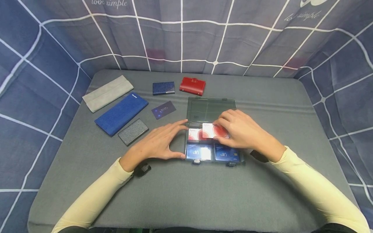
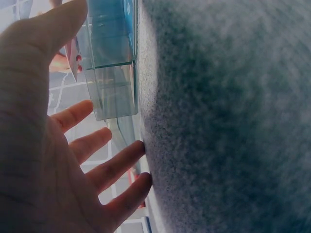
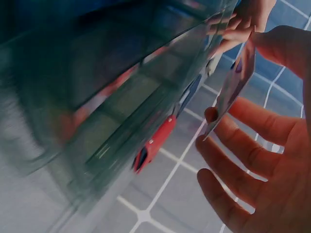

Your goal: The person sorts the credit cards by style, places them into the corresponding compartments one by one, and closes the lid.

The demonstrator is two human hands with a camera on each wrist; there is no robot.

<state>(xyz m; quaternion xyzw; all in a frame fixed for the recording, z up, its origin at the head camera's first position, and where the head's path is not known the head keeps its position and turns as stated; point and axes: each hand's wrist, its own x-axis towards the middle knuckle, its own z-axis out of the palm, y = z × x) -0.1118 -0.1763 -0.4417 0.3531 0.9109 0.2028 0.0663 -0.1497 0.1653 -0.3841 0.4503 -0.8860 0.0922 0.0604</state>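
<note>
My right hand (image 1: 237, 129) pinches a white and red card (image 1: 207, 130) between thumb and fingers, above the back right part of a clear greenish plastic case (image 1: 186, 142). In the right wrist view the card (image 3: 238, 80) is seen nearly edge-on. The case lies with its lid (image 1: 209, 108) folded back. Inside are a similar white and red card (image 1: 193, 134) at back left and two blue VIP cards (image 1: 199, 152) in front. My left hand (image 1: 158, 140) spreads at the case's left side, thumb at the front and fingers extended, as the left wrist view also shows.
Behind the case lies a red wallet (image 1: 192, 86), beside a dark blue card holder (image 1: 163, 88). To the left are a dark card (image 1: 163, 110), a grey card holder (image 1: 133, 132), a blue long wallet (image 1: 121, 114) and a light grey wallet (image 1: 107, 94). Checked curtains (image 1: 198, 38) surround the table.
</note>
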